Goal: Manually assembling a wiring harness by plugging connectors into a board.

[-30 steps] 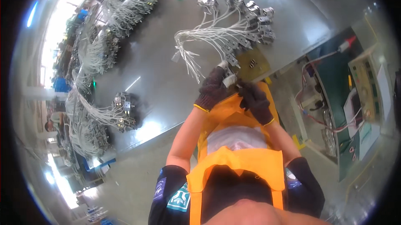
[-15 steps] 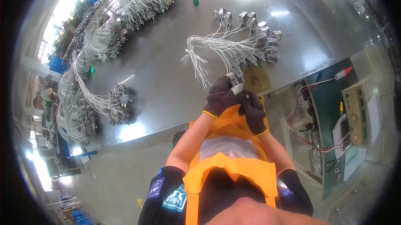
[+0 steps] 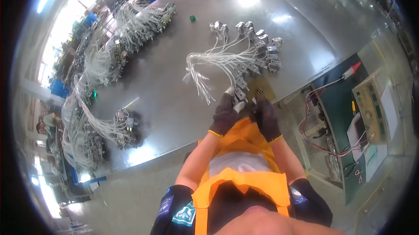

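Note:
My left hand [image 3: 224, 116], in a dark glove with a yellow cuff and white-covered fingertips, closes on a small silver metal part [image 3: 239, 95] at the table's near edge. That part lies at the near end of a bundle of white wires [image 3: 220, 57], whose other ends carry several similar block-shaped metal parts [image 3: 273, 57]. My right hand [image 3: 266, 118], gloved the same dark colour, is just right of it, by a brownish flat pad [image 3: 265, 87] with small brass-coloured pieces [image 3: 258, 91] on it. Its fingers are blurred, and what they hold, if anything, cannot be made out.
More wire bundles [image 3: 98, 63] with metal parts heap along the table's left side. A small green object [image 3: 192, 18] lies at the far middle. To the right, a lower green-topped bench [image 3: 349, 182] holds a beige instrument [image 3: 371, 112], a red-tipped lead [image 3: 351, 71] and scissors [image 3: 358, 175].
My right hand has moved apart from my left and forward to the brownish pad. The left hand stays at the metal part. The whole view has shifted slightly.

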Motion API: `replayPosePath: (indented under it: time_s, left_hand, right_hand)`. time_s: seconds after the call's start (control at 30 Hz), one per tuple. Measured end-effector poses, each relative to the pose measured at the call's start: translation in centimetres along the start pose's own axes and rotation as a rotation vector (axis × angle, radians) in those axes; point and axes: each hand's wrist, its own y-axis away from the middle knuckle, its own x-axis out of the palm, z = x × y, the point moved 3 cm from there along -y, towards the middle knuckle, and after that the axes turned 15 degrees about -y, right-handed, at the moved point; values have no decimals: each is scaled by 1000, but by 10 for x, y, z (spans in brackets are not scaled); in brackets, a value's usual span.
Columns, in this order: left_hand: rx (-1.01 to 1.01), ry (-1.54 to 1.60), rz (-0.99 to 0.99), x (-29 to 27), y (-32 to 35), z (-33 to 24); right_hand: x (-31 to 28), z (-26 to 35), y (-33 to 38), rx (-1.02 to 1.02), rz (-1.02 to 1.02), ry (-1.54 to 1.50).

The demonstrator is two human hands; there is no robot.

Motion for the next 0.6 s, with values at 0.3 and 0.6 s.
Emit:
replayPosePath:
  time_s: [0.3,0.6]
  left_hand:
    - [-268,60,318,-30,-17,-19]
    - [-142,-162,248,-25,-40,-57]
  right_hand:
    - [34,26,22,624,63,-686]
    - [61,-109,79,-104,96,151]
